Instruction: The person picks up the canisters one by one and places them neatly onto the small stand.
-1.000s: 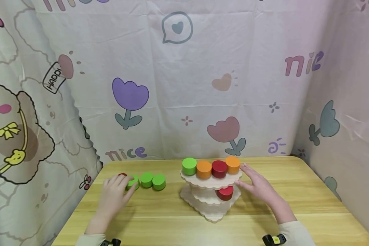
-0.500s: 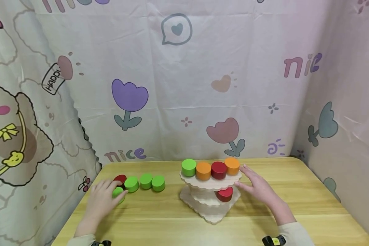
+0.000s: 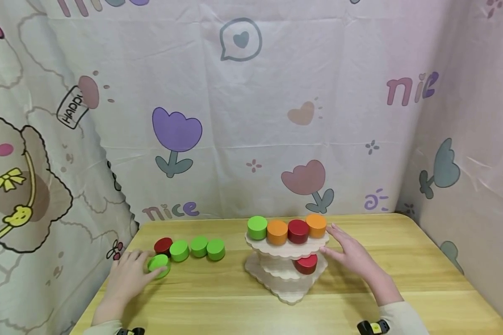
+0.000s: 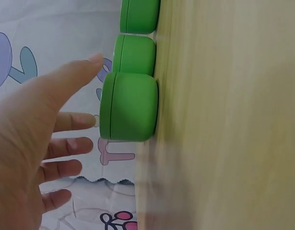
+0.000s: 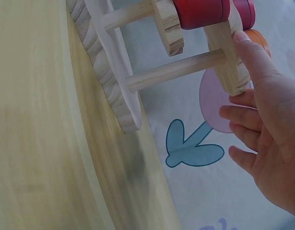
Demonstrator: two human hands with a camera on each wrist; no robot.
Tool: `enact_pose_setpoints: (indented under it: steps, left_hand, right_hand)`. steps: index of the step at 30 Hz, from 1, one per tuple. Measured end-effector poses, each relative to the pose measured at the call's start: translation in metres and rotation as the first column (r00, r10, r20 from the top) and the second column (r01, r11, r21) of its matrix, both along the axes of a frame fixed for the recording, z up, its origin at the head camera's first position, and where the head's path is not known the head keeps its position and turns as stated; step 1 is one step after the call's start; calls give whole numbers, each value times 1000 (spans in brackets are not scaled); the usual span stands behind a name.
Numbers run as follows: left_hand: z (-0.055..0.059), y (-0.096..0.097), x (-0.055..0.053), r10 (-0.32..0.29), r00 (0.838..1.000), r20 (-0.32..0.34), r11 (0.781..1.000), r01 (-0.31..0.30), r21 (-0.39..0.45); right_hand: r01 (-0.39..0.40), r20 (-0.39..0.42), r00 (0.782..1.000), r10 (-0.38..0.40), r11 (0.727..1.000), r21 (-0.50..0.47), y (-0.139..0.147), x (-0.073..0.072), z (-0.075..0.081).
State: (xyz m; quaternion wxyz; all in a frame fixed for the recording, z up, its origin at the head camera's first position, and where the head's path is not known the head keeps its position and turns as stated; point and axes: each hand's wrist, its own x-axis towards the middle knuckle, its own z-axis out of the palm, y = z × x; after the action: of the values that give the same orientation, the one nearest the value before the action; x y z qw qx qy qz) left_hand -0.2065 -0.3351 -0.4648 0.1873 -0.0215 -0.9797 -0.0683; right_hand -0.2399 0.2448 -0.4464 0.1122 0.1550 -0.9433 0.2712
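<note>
My left hand [image 3: 127, 274] is beside a green cylindrical block [image 3: 159, 266], fingers spread and thumb reaching past its near side. In the left wrist view, the green block [image 4: 128, 106] stands on the table, and a gap shows between the thumb and the fingers. A wooden tiered stand [image 3: 291, 288] with scalloped edges stands right of centre. On its top tier are a green block [image 3: 257, 228], two orange blocks [image 3: 277, 232] and a red block [image 3: 298, 231]; another red block [image 3: 306, 264] sits one tier lower. My right hand [image 3: 354, 253] holds the top tier's right corner between thumb and fingers.
Behind the nearest green block, a dark red block [image 3: 163, 246] and several green blocks [image 3: 199, 246] stand in a loose row. The wooden table [image 3: 218, 307] ends at a printed cloth backdrop [image 3: 234, 111], which also hangs at both sides.
My left hand has moved left and nearer, bringing a green block out in front of the red one; its fingers have since drawn back from it. The right hand stays at the stand.
</note>
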Motion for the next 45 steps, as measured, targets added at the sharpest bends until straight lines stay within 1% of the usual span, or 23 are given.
enact_pose_setpoints:
  steps: [5,9,14,20,24,31,38,45]
  left_hand:
    - [-2,-2,0,25,996,85,1000,-25,-7]
    - [-8,-1,0,39,989,140,999,-37,-18]
    - [-12,0,-1,47,989,140,999,-47,-5]
    - [-11,2,1,35,989,147,999,-35,-3]
    - [-8,7,0,11,990,139,1000,-12,4]
    - [2,18,1,-17,992,122,1000,18,-8]
    - [12,31,3,-56,997,50,998,57,-19]
    - [22,49,6,-99,995,-15,994,98,-37]
  right_hand:
    - [0,-3,1000,0,1000,0,1,1,0]
    - [1,-3,1000,-1,1000,3,2,1,-1]
    - [2,-2,1000,-2,1000,1,1,1,0]
    - [3,12,1000,-3,1000,-5,0,3,-1]
    - [8,9,1000,-8,1000,-9,0,3,-1]
    - [9,9,1000,-9,1000,-6,-1,2,0]
    - [7,1,1000,-7,1000,0,0,2,1]
    - [5,-1,1000,-5,1000,-1,0,1,0]
